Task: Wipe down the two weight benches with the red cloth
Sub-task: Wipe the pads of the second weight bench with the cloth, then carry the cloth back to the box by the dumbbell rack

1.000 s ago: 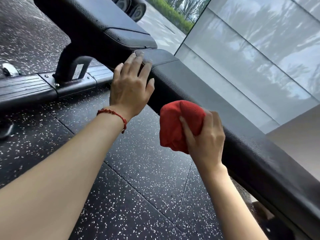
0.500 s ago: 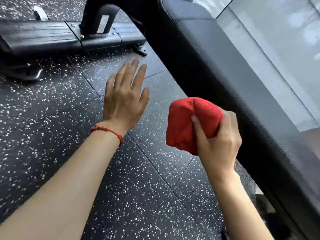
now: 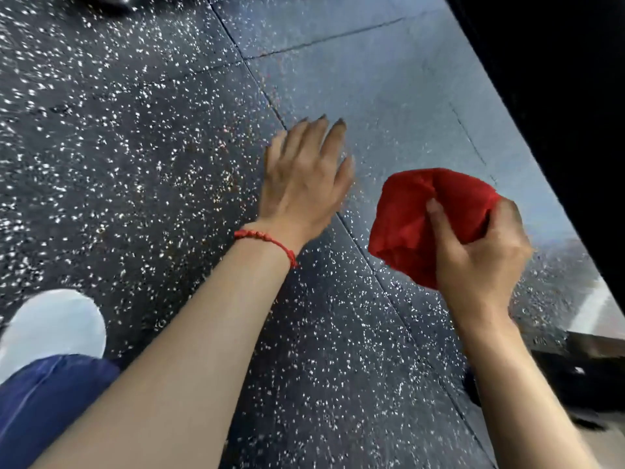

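The right hand (image 3: 480, 258) is gripping the bunched red cloth (image 3: 422, 218), thumb and fingers curled round it, just beside the black weight bench (image 3: 558, 79) edge. The left hand (image 3: 301, 184), wearing a red string bracelet (image 3: 267, 240), is hovering with fingers straight and slightly apart over the speckled rubber floor (image 3: 135, 147).

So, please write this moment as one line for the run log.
right hand: grips red cloth | left hand: open, holds nothing | bench: untouched
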The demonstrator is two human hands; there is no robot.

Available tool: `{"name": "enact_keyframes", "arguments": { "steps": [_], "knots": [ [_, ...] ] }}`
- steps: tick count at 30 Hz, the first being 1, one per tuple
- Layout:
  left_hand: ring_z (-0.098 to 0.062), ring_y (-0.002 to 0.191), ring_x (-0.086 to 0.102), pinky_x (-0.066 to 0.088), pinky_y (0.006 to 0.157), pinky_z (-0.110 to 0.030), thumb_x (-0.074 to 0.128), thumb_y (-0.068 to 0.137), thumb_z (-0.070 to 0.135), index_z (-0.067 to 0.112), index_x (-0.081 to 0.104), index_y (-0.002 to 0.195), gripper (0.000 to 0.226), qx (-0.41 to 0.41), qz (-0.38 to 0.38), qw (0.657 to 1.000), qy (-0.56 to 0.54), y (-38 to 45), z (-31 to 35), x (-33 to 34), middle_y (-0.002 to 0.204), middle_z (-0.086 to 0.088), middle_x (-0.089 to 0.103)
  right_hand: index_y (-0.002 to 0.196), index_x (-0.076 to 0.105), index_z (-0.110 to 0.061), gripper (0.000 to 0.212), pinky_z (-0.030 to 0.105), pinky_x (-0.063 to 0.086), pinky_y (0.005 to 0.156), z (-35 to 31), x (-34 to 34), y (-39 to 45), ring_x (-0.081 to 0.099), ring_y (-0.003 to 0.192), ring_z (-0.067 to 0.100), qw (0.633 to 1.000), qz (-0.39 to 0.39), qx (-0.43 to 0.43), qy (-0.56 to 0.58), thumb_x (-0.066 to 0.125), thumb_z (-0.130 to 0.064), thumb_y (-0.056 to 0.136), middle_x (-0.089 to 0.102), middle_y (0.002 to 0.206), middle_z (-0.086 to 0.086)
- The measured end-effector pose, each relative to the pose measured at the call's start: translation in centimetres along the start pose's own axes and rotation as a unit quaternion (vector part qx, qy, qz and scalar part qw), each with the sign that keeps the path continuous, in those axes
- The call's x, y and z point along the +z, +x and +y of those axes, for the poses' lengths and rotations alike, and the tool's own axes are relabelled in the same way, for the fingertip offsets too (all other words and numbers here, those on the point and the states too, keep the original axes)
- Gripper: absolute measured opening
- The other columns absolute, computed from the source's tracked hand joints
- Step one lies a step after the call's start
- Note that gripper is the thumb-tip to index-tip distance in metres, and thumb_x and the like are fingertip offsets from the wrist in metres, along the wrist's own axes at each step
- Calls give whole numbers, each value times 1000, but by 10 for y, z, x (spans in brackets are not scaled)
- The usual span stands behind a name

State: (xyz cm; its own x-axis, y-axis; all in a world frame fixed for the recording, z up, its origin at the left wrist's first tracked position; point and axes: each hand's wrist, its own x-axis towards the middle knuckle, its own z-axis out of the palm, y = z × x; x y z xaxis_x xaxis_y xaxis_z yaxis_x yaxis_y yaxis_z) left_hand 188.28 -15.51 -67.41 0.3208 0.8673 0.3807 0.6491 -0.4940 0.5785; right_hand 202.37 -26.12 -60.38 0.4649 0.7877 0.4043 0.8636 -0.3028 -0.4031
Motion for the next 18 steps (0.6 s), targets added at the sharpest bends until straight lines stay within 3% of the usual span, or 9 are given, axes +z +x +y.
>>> {"name": "enact_keyframes", "arguments": {
  "steps": [3, 7, 11, 14, 18],
  "knots": [
    [-35, 114, 54, 40, 95, -49, 38, 91, 29, 1, 59, 121, 47, 18, -46, 999, 19, -28, 1, -23, 121, -19, 60, 86, 57, 4, 48, 28, 32, 66, 7, -28, -29, 55, 72, 31, 1000, -14, 23, -13, 61, -43, 77, 60, 80, 23],
    [-36, 118, 51, 36, 99, -51, 32, 93, 33, 0, 53, 127, 52, -5, -128, 991, 42, -66, 11, -69, 127, -20, 56, 88, 60, -1, 47, 20, 29, 64, -11, -67, -49, 49, 71, 16, 995, -68, 67, 20, 60, -46, 76, 61, 81, 17],
    [-36, 117, 52, 37, 98, -52, 30, 93, 34, 1, 54, 126, 52, -30, -197, 977, 71, -73, 26, -130, 126, -19, 57, 92, 61, -3, 40, 16, 30, 67, -51, -99, -41, 49, 75, 13, 987, -110, 102, 55, 68, -39, 75, 57, 82, 6],
    [-35, 112, 56, 41, 94, -51, 32, 92, 33, 0, 58, 122, 51, -45, -213, 972, 92, -60, 34, -179, 122, -18, 60, 89, 60, -4, 29, 14, 28, 66, -90, -118, -21, 47, 74, 14, 979, -144, 129, 72, 74, -26, 77, 53, 82, 1],
    [-35, 112, 56, 42, 94, -50, 32, 92, 33, 0, 58, 122, 51, -78, -231, 965, 100, -32, 52, -242, 121, -18, 60, 86, 59, -7, 27, 15, 26, 65, -145, -145, 13, 47, 73, 15, 968, -167, 162, 91, 73, -27, 77, 53, 80, 1]
  ]
}}
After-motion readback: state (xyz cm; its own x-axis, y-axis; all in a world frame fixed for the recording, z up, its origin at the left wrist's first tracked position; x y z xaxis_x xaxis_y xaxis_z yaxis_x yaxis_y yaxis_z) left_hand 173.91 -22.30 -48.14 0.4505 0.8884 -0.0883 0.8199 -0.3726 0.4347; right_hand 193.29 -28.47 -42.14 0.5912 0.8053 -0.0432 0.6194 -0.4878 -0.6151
